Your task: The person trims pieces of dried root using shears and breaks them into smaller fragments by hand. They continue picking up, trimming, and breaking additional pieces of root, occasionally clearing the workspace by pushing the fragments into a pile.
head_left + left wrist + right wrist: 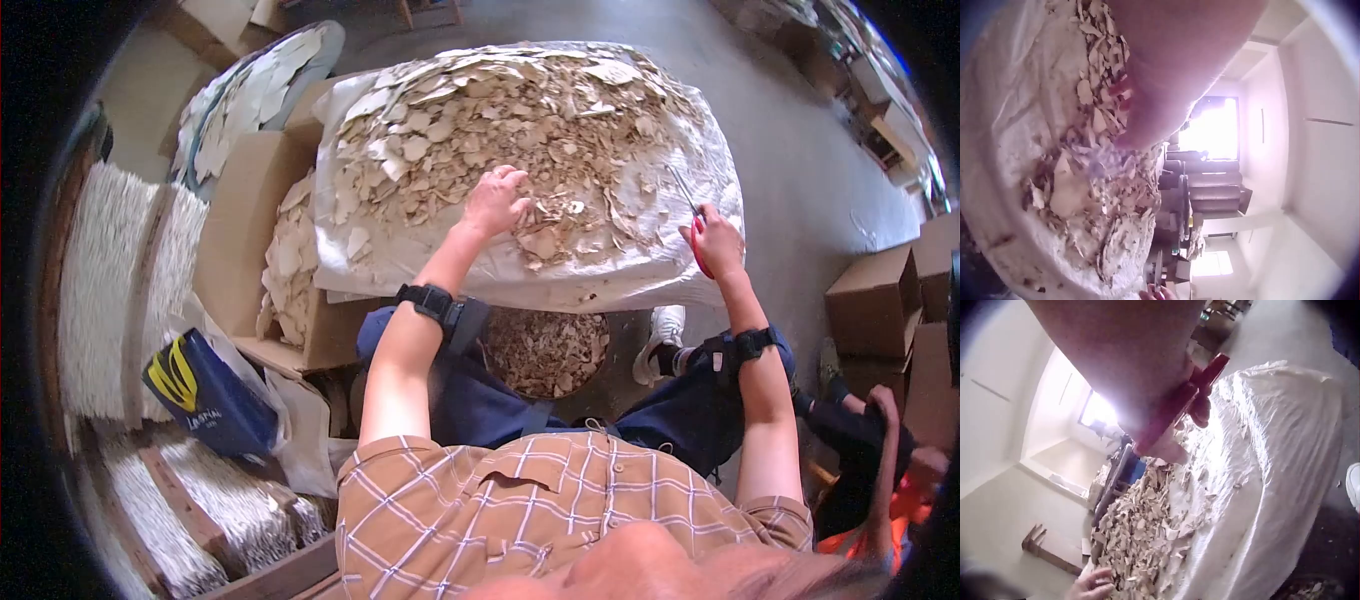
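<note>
A large heap of thin, flat, beige and cream flakes point(540, 120) lies on a white plastic sheet point(480, 285) in front of me. My left hand point(493, 202) reaches over the near middle of the heap, fingers apart and bent slightly down at the flakes; no piece shows in it. Its thumb side also appears in the left wrist view, right over small scraps. At the sheet's right edge, my right hand point(718, 245) holds scissors point(697, 215) by their red handles, blades pointing away from me. The red handle fills much of the right wrist view.
Below the sheet, between my knees, stands a round container of darker scraps point(550, 350). A cardboard box point(240, 220) with larger flakes is on the left, beside a navy bag point(210, 395) and white stacked sheets point(105, 290). Another person point(885, 440) sits at lower right near boxes point(872, 300).
</note>
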A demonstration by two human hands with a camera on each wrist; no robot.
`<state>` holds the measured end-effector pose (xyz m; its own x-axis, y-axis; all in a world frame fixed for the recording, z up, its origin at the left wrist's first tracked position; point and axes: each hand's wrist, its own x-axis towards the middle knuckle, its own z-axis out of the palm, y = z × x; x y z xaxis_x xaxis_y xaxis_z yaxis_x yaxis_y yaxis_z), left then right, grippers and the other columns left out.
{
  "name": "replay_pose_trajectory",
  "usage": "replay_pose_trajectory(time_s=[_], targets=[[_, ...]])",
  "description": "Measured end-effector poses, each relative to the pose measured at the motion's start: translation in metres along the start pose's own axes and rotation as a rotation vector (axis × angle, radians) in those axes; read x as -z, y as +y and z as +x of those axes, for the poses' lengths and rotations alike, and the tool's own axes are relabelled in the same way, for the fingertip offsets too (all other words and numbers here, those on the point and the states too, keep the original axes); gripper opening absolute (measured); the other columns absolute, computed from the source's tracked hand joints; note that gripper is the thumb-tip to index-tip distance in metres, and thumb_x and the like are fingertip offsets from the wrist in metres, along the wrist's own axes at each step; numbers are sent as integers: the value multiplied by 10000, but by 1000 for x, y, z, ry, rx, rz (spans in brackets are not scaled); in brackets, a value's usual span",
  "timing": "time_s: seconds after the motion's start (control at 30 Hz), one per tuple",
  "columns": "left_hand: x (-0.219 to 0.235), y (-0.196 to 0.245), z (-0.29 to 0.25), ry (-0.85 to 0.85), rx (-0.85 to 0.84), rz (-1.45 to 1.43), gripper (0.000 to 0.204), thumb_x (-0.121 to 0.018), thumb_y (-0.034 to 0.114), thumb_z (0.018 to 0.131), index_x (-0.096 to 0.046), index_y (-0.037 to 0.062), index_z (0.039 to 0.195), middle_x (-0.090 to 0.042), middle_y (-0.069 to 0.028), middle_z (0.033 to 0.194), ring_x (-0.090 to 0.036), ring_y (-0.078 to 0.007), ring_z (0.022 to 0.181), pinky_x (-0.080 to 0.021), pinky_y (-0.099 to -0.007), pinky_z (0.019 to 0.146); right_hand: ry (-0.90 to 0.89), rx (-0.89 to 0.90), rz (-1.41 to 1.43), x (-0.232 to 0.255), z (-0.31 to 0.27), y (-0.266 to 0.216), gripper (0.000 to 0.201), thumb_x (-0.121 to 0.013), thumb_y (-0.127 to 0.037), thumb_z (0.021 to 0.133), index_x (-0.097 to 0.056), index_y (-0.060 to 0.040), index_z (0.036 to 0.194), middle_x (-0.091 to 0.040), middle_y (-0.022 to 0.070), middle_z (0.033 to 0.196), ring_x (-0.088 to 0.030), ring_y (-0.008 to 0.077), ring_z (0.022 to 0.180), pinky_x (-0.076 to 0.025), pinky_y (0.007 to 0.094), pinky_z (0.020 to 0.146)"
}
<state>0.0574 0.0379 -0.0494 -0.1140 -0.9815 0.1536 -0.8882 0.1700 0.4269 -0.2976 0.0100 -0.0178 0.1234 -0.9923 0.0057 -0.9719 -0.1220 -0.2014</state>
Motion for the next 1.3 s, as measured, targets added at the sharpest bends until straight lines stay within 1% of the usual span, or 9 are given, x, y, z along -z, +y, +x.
replay_pose_trajectory(time_s=[0.13, 0.37, 0.53, 0.77, 0.83, 0.9, 0.97, 1.13, 1.3], targets=[[-8, -18, -12, -78, 113, 166, 492, -625, 173, 736, -473, 110, 1200, -437, -117, 1264, -435, -293, 1143, -395, -386, 940, -8, -61, -58, 2, 3, 3, 438, -613, -342, 718, -543, -88, 1068, -628, 177, 930, -611, 321, 881, -479, 420, 753], [-25, -27, -21, -75, 88, 188, 459, -595, 124, 752, -480, 103, 1196, -458, -106, 1260, -447, -296, 1139, -396, -390, 940, 101, -36, 7, 21, -29, 3, 506, -622, -339, 689, -549, -69, 1111, -623, 165, 988, -606, 301, 914, -471, 387, 785], [-38, -35, -13, 57, 16, 236, 319, -578, 101, 722, -596, 166, 1034, -552, -77, 1096, -519, -285, 1026, -458, -382, 839, 119, -26, 79, 26, -40, 8, 481, -622, -320, 688, -567, -45, 1079, -629, 174, 953, -614, 303, 881, -475, 380, 776], [-39, -42, -1, -50, 14, 274, 235, -594, 135, 727, -649, 160, 954, -609, -76, 985, -574, -265, 921, -478, -367, 795, 129, -27, 172, -12, -24, 16, 451, -629, -304, 682, -581, -20, 1030, -637, 173, 881, -625, 299, 821, -483, 383, 738], [-43, -57, 5, 90, 135, -221, 206, -609, 150, 734, -658, 110, 930, -647, -88, 875, -622, -240, 759, -505, -331, 695, 114, -25, 213, -23, -18, 19, 453, -628, -299, 684, -579, -15, 1033, -634, 179, 868, -624, 304, 814, -483, 387, 733], [-43, -65, 7, 112, 204, -331, 218, -584, 151, 801, -619, 47, 990, -662, -99, 829, -633, -189, 662, -510, -299, 605, 124, -14, 294, -35, -11, 20, 450, -624, -294, 688, -577, -12, 1035, -632, 185, 871, -622, 312, 820, -481, 386, 738], [-26, -53, 1, 1, 595, -1114, 222, -531, 152, 867, -565, 15, 1039, -658, -105, 852, -630, -135, 673, -508, -269, 580, 125, -17, 294, -39, -10, 15, 445, -619, -287, 694, -574, -12, 1042, -632, 188, 874, -622, 315, 827, -480, 385, 741], [-9, -40, -8, -19, 661, -1327, 172, -528, 114, 874, -530, 35, 1027, -649, -93, 855, -636, -141, 710, -514, -249, 593, 134, -26, 247, -52, 7, 7, 421, -595, -269, 712, -565, -5, 1039, -623, 199, 903, -610, 339, 848, -474, 405, 747], [-12, -46, -7, 186, 351, -1354, 110, -568, 9, 815, -577, 14, 924, -648, -100, 858, -641, -158, 729, -538, -274, 653, 143, 30, 127, -57, 19, 4, 381, -578, -239, 728, -550, -18, 1037, -608, 210, 941, -594, 347, 880, -466, 421, 758]])
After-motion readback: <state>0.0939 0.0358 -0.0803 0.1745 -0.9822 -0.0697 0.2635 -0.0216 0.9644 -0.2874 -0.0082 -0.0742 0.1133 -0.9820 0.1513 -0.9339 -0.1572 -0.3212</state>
